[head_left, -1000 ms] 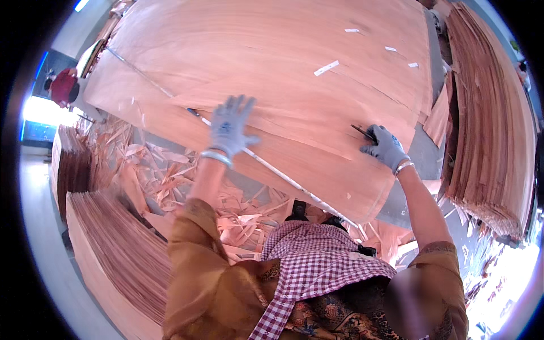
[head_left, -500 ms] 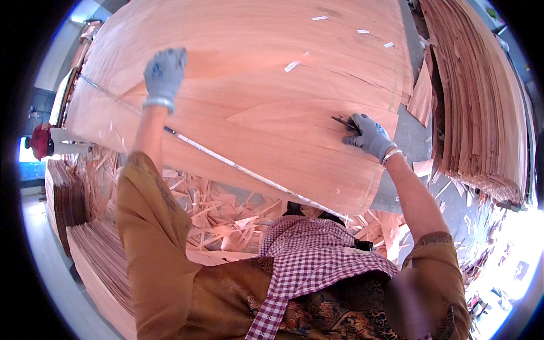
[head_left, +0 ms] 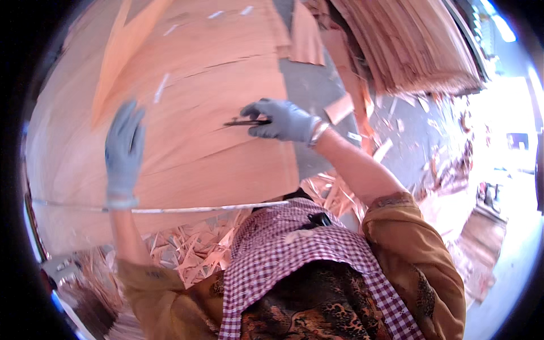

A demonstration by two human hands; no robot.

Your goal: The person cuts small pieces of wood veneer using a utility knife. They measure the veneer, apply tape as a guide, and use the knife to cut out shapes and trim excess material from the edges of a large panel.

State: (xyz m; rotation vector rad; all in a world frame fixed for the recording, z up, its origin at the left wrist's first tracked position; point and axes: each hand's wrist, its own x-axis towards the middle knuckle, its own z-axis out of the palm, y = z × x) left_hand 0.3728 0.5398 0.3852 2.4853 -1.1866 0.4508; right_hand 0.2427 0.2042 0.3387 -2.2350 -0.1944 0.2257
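My left hand (head_left: 124,144), in a grey glove, is over the left part of a wide sheet of pale reddish wood veneer (head_left: 215,164). Its fingers are stretched out and hold nothing. Just beyond its fingertips is a long, pointed orange veneer strip (head_left: 122,56), blurred and apart from the hand. My right hand (head_left: 283,120), also gloved, is closed round a slim dark tool (head_left: 246,122) near the sheet's right edge. The tool points left over a dark split in the veneer; its exact kind is unclear.
A long white rod (head_left: 226,208) lies along the sheet's near edge. Small white slips (head_left: 162,88) dot the veneer. A thick veneer stack (head_left: 408,45) stands at the far right. Veneer scraps (head_left: 198,249) litter the area below the near edge, with more offcuts (head_left: 340,107) at right.
My left hand has let go of the orange veneer strip and opened. The view has swung rightward. My right hand still grips the dark tool, now near the split.
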